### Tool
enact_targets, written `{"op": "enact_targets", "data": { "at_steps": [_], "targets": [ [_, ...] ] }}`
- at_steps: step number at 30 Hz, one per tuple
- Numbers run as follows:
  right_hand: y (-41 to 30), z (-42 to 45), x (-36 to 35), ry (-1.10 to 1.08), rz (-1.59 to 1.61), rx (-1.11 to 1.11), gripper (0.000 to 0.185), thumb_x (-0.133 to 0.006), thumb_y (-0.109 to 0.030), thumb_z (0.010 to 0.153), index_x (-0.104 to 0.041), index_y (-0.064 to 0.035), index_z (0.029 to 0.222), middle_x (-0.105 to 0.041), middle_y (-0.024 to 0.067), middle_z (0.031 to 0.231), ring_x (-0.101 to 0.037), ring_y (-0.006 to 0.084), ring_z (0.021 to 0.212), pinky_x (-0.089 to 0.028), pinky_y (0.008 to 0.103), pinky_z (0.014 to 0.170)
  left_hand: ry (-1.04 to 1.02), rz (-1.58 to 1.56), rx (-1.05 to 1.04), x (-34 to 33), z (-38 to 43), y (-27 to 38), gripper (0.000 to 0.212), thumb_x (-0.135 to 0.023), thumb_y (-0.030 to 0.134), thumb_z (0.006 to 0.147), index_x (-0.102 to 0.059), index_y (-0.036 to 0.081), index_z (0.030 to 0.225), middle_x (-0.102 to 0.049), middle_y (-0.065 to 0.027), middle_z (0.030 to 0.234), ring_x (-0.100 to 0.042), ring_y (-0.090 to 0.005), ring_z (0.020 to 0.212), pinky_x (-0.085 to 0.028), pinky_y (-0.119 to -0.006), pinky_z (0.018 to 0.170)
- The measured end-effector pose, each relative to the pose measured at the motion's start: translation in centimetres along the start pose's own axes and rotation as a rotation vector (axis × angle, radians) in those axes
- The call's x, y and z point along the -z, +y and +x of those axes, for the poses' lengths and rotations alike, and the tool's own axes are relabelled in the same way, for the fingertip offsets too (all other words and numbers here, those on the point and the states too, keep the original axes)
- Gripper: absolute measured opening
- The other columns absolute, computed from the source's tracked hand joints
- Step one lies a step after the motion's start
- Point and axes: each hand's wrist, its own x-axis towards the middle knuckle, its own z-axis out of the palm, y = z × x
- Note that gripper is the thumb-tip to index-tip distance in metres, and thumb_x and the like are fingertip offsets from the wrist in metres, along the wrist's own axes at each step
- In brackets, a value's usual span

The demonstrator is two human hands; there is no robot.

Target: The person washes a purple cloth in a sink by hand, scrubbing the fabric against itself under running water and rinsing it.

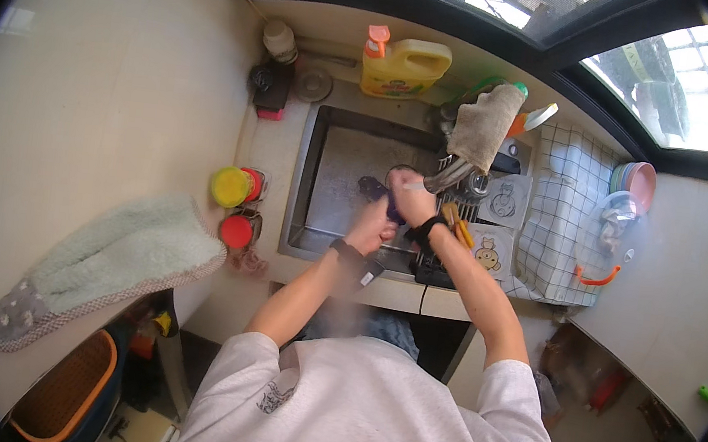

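Over the stainless-steel sink (pixel 346 148), my left hand (pixel 374 225) grips a dark purple cloth (pixel 372 188), part of which sticks out past the fingers. My right hand (pixel 414 196) is just beside it, up against the same cloth and closed around it. The faucet (pixel 449 175) ends right at my right hand, and a pale streak, apparently water, runs from its mouth over that hand. A beige rag (pixel 484 128) hangs over the faucet's neck. Both hands are slightly blurred, so the finger positions are partly hidden.
A yellow detergent jug (pixel 404 69) stands behind the sink. To the right are a dark dish rack (pixel 431 266), tiles with cartoon drawings (pixel 504 201) and a checked cloth (pixel 564 212). Jars with yellow (pixel 229 187) and red lids (pixel 236 232) stand left, near a pale green towel (pixel 121 253).
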Motion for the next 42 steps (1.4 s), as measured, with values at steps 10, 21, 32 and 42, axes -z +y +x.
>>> {"op": "enact_targets", "data": {
  "at_steps": [10, 21, 32, 42],
  "targets": [
    [3.3, 0.6, -0.6, -0.007, 0.185, -0.088, 0.039, -0.061, -0.035, 0.100, -0.070, 0.0002, 0.086, -0.068, 0.0247, 0.080, -0.066, 0.0456, 0.076, -0.053, 0.0486, 0.069, 0.024, -0.019, 0.035, -2.1, -1.5, 1.8, 0.027, -0.049, 0.036, 0.107, -0.055, 0.012, 0.096, -0.053, -0.0006, 0.074, -0.052, -0.0132, 0.056, -0.041, -0.029, 0.044],
    [-0.1, 0.3, 3.4, -0.114, 0.338, -0.202, 0.044, -0.057, -0.041, 0.102, -0.067, 0.0006, 0.093, -0.065, 0.0168, 0.080, -0.065, 0.0324, 0.075, -0.051, 0.0405, 0.074, -0.051, -0.133, 0.114, -1.2, -1.0, 2.8, 0.051, -0.053, 0.061, 0.102, -0.056, 0.011, 0.092, -0.056, -0.0012, 0.074, -0.052, -0.0123, 0.058, -0.048, -0.029, 0.051],
    [0.6, 0.7, 0.6, 0.031, 0.182, 0.091, 0.038, -0.063, -0.035, 0.098, -0.068, -0.0021, 0.078, -0.067, 0.0215, 0.074, -0.067, 0.0434, 0.074, -0.053, 0.0494, 0.066, -0.047, 0.179, -0.282, -1.4, -0.6, 0.9, 0.031, -0.051, 0.047, 0.106, -0.055, 0.017, 0.101, -0.054, -0.0001, 0.075, -0.046, -0.0082, 0.056, -0.033, -0.025, 0.046],
    [3.7, 0.9, -0.5, -0.038, -0.224, 0.210, 0.041, -0.054, -0.038, 0.102, -0.069, -0.0025, 0.087, -0.068, 0.0259, 0.085, -0.068, 0.0457, 0.080, -0.053, 0.0523, 0.073, -0.031, -0.004, -0.016, -2.6, -1.5, 1.9, 0.038, -0.051, 0.049, 0.106, -0.055, 0.016, 0.088, -0.047, 0.0029, 0.065, -0.039, -0.0087, 0.047, -0.027, -0.026, 0.041]
  ]
}}
